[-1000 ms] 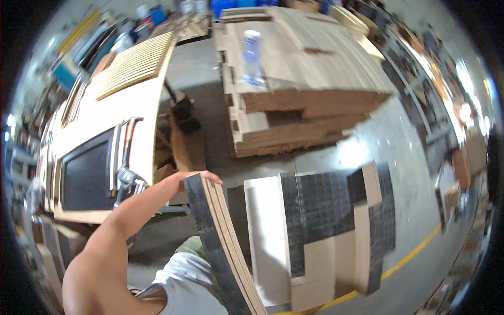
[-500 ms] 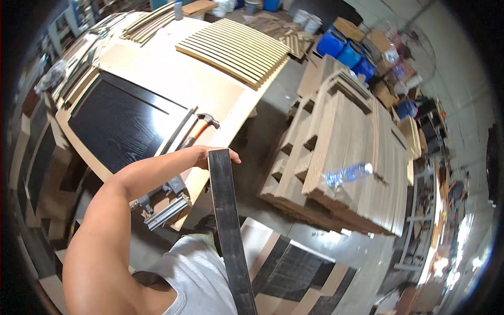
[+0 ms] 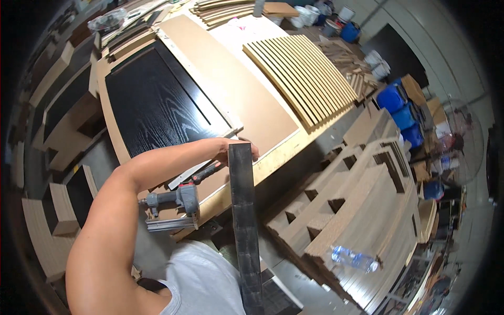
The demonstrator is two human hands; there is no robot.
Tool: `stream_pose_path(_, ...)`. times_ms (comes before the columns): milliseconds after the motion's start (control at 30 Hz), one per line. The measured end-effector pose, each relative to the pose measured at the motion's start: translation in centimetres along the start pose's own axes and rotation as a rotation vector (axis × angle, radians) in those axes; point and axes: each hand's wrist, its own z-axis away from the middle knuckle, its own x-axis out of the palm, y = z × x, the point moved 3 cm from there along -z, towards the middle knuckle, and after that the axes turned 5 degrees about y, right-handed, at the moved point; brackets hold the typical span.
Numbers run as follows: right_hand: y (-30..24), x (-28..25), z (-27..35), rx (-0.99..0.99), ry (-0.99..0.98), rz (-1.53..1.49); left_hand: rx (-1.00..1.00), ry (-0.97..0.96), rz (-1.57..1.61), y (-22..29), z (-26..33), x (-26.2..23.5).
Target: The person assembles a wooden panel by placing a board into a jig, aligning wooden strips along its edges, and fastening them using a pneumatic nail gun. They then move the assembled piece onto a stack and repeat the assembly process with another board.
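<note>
My left hand (image 3: 224, 149) is closed around the upper end of a long black wooden board (image 3: 242, 210). The board stands almost upright in front of my body, its lower end running out of the picture. Fingertips show past its right edge. Under my forearm, at the workbench's near corner, lies a grey nail gun (image 3: 185, 198). A hammer (image 3: 209, 172) is beside it, partly covered by my hand and arm. Beyond my arm, a glossy black wood-grain panel (image 3: 152, 100) lies flat on the bench. My right hand is out of sight.
A slatted light-wood panel (image 3: 299, 79) rests on the bench's far right. Right of the bench, a tall stack of boards (image 3: 367, 199) carries a clear plastic bottle (image 3: 354, 259). Blue drums (image 3: 404, 115) stand behind. Wooden frames (image 3: 68, 210) with black panels stand at left.
The view has swung left, so bench and stack appear farther right. My left hand keeps its hold on the board. More of the nail gun shows; the hammer's head is now hidden.
</note>
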Motion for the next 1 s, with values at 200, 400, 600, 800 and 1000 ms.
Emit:
stream_pose_path(200,-5.1,3.3,-6.5,0.053,-0.107,0.044,0.016,0.091,0.007,3.6,-9.1,-1.4)
stream_pose_path(400,-8.5,5.1,-10.5,0.094,-0.162,0.087,0.031,0.088,-0.023,9.4,-12.5,-1.0)
stream_pose_path(600,-10.1,6.5,-12.8,0.128,-0.199,0.151,-0.001,0.041,0.051,10.0,-15.6,-4.3)
stream_pose_path(800,-11.8,5.4,-12.8,0.141,-0.143,0.209,0.003,0.099,0.038,10.0,-17.7,-7.0)
stream_pose_path(1000,-12.1,5.5,-11.7,0.147,-0.093,0.266,-0.061,0.189,0.079,9.8,-19.1,-9.5)
